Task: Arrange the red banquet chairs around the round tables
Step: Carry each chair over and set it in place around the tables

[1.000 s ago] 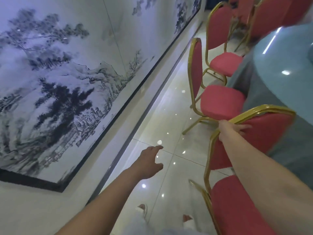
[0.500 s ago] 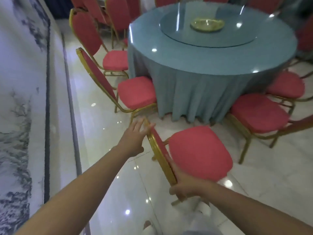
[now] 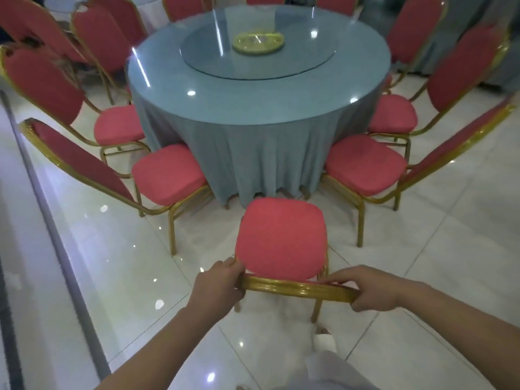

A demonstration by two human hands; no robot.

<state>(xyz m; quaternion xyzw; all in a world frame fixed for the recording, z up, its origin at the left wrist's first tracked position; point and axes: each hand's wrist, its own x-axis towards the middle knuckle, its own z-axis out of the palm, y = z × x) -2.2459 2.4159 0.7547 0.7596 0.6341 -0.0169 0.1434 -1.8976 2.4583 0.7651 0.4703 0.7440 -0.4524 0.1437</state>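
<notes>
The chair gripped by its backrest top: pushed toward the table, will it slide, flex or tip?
Likely slides: the floor is glossy and the chair stands on thin metal legs. Probably stiff, given its tubular gold frame. Pushed high, where the left hand and right hand grip, it might tip forward.

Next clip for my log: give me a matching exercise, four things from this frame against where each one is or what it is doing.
Things:
1 left hand
2 right hand
3 round gold dish
4 blue-grey tablecloth

States:
A lies on the round glass turntable
B grips the right end of the red banquet chair's gold back rail
C hangs in folds from the round table
D grips the left end of that rail

Pairs: 1-D, 2-B, 3-A, 4-C
</notes>
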